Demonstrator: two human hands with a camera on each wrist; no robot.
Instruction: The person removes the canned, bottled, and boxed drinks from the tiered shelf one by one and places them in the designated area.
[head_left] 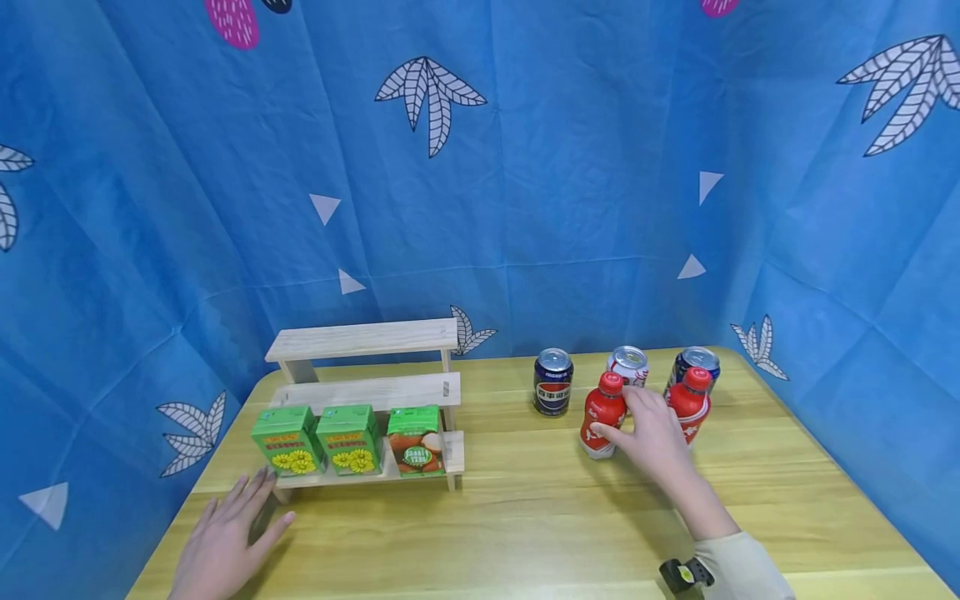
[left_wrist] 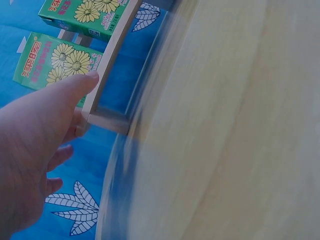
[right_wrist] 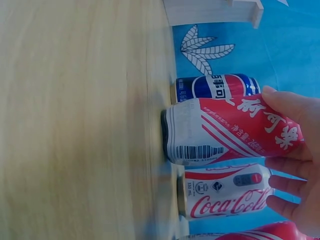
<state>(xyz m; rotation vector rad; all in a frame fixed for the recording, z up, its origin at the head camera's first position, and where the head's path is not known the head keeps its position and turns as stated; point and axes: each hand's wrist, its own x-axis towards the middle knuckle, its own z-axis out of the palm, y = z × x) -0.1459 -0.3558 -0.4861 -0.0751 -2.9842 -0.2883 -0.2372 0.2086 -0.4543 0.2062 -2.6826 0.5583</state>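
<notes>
My right hand (head_left: 658, 433) holds a red soda bottle (head_left: 602, 410) with a red cap, thumb on one side and fingers on the other. In the right wrist view the bottle (right_wrist: 225, 131) stands upright, its white lower part with the barcode close over the wooden table. My left hand (head_left: 225, 537) lies at the front left corner of a small wooden step shelf (head_left: 367, 392), its fingers extended. The left wrist view has that thumb right at the shelf's edge, in front of a green drink carton (left_wrist: 42, 62).
Two green cartons with yellow flowers (head_left: 350, 437) and a green-and-brown carton (head_left: 416, 446) stand on the lowest shelf step. Around the bottle are a blue can (head_left: 552, 385), a Coca-Cola can (right_wrist: 225, 192), another blue can (head_left: 708, 360) and a second red bottle (head_left: 688, 404). Blue curtain (head_left: 570, 167) encloses the table.
</notes>
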